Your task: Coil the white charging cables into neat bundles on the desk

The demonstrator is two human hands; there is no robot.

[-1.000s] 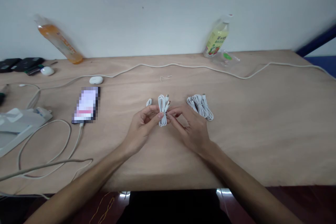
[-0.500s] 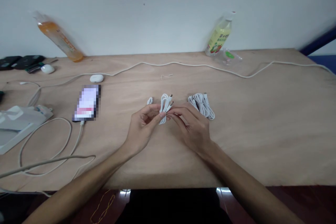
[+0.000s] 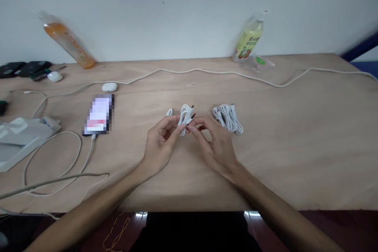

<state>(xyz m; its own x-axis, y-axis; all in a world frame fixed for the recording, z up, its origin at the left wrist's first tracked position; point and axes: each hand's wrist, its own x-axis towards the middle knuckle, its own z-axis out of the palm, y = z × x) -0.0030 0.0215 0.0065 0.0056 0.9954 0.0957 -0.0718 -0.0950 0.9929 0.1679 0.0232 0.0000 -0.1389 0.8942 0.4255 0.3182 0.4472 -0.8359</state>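
My left hand (image 3: 161, 141) is closed around the middle of a coiled white USB cable (image 3: 185, 113), its thumb in front and fingers behind. The cable's loops and two metal plugs point up and away from me. Thumb and forefinger of my right hand (image 3: 217, 141) are pinched together against the right side of the coil, at a small thing that I cannot make out. Just beyond my left fingers lies another white cable loop (image 3: 169, 112), partly hidden. Several bundled white cables (image 3: 227, 118) lie beyond my right hand.
A thin white tie (image 3: 188, 85) lies ahead, before a long white cord (image 3: 212, 71) crossing the table. Left are a phone (image 3: 99, 114) on a charging cable, a white earbud case (image 3: 109, 87) and a white box (image 3: 23, 139). An orange bottle (image 3: 69, 45) and a yellow-green bottle (image 3: 249, 41) stand by the wall.
My right fingers have shifted slightly and drawn into a tighter pinch beside the coil. My left hand keeps its hold; the whole view has shifted a little.
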